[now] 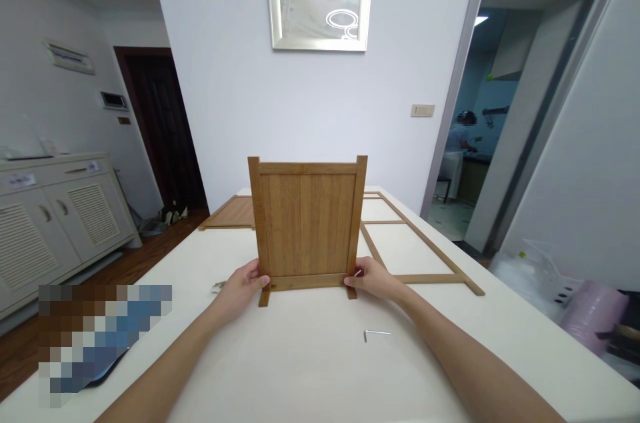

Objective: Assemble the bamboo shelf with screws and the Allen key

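A wooden panel [309, 223] with two side posts stands upright on the white table [300, 363], straight in front of me. My left hand [246, 284] grips the lower end of its left post, thumb on the near face. At the lower end of the right post, my right hand [371, 277] holds on the same way. The fingers behind the posts are partly hidden. An L-shaped hex key [376, 333] lies on the table below my right hand. Small metal pieces [219, 287] rest just left of my left hand, too small to name.
Flat on the table are a second wooden panel [231, 211] at back left and an open wooden frame [430, 239] at right. A blurred-out object [105, 339] lies at the left edge. Beyond the doorway, a person [457, 136] stands in another room.
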Tool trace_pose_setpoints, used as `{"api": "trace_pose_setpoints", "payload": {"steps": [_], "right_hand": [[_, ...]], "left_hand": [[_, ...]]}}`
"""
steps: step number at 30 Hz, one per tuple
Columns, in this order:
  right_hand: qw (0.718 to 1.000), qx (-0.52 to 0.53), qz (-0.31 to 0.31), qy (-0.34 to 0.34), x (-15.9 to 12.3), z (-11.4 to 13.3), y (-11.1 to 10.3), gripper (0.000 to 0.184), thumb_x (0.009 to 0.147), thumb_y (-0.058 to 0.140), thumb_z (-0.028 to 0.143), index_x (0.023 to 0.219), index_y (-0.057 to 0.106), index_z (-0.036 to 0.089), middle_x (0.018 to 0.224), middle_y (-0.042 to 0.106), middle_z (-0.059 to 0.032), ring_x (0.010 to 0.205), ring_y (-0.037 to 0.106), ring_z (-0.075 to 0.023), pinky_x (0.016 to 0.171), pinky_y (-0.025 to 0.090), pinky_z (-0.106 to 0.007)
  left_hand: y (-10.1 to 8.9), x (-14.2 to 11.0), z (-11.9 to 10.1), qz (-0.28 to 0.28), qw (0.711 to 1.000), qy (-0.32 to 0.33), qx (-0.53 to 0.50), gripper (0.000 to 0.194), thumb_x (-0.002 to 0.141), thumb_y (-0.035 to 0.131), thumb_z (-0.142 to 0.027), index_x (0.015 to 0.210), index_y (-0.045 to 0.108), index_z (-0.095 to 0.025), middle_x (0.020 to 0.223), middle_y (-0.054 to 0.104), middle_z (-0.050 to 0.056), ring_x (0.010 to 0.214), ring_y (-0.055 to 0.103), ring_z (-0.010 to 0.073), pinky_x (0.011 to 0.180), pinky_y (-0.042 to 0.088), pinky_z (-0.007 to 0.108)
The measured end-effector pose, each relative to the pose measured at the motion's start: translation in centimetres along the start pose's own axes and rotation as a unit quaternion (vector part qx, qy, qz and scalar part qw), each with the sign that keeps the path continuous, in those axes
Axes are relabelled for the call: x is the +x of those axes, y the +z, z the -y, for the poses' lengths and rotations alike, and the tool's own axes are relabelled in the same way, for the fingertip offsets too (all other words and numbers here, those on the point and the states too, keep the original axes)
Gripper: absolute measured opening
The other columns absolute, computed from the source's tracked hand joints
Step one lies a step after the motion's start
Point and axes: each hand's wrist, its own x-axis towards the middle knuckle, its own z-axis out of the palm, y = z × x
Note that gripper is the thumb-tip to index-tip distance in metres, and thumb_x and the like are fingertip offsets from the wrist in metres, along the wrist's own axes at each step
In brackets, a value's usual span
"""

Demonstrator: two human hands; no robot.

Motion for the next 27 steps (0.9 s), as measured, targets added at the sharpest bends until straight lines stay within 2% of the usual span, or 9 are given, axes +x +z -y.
{"api": "trace_pose_setpoints", "payload": {"steps": [8, 15, 27], "right_hand": [[1.0, 0.0, -0.005, 0.008, -0.34, 0.79, 0.01, 0.02, 0.073, 0.066, 0.034, 0.079, 0.068, 0.016, 0.082, 0.07, -0.0051, 0.075, 0.063, -0.0176, 0.07, 0.049, -0.029], [1.0, 0.007, 0.0, -0.001, -0.19, 0.47, 0.03, 0.021, 0.073, 0.066, 0.034, 0.083, 0.069, 0.016, 0.087, 0.072, -0.0061, 0.079, 0.063, -0.0193, 0.072, 0.05, -0.03], [1.0, 0.007, -0.003, -0.005, -0.17, 0.44, 0.01, 0.02, 0.072, 0.067, 0.034, 0.081, 0.069, 0.016, 0.084, 0.072, -0.0055, 0.076, 0.063, -0.0186, 0.07, 0.05, -0.03]], "left_hand": [[-0.1, 0.03, 0.02, -0.004, 1.0, -0.001, 0.007, 0.048, 0.071, 0.074, -0.036, 0.113, 0.063, -0.015, 0.122, 0.066, 0.012, 0.115, 0.06, 0.03, 0.102, 0.044, 0.044], [0.07, -0.04, -0.29, -0.002, 1.0, 0.004, -0.013, 0.049, 0.07, 0.076, -0.038, 0.112, 0.064, -0.016, 0.121, 0.067, 0.011, 0.114, 0.061, 0.0295, 0.103, 0.044, 0.044], [0.05, -0.07, -0.32, -0.002, 1.0, 0.001, -0.008, 0.048, 0.071, 0.075, -0.036, 0.113, 0.064, -0.015, 0.12, 0.067, 0.012, 0.114, 0.061, 0.0297, 0.103, 0.043, 0.044]]}}
